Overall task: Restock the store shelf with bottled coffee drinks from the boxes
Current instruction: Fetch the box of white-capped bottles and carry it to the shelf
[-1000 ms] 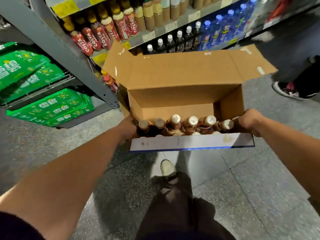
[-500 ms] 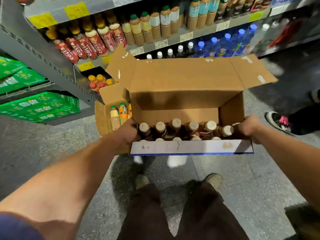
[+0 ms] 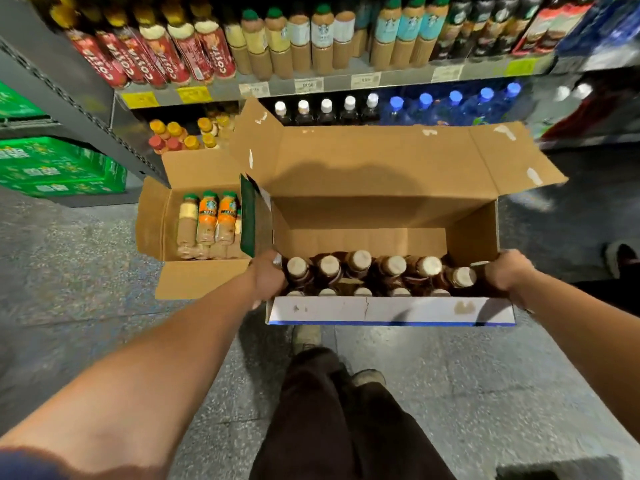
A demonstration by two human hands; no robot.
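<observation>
- Now the left hand [image 3: 266, 277] and right hand [image 3: 507, 273] each grip a short end of the cardboard box [image 3: 381, 174], held over the speckled floor [image 3: 450, 393] before the shelf [image 3: 346, 83].
- Plain brown flaps splay open; near wall white, blue-edged.
- Dark coffee bottles [image 3: 360, 268], round cream caps, crowd its near side.

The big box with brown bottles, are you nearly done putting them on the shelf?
Not yet. Done: the big box is half bare. In hand: left hand and right hand grip its ends. Left: two rows of brown bottles, plus a smaller box beside it.
</observation>
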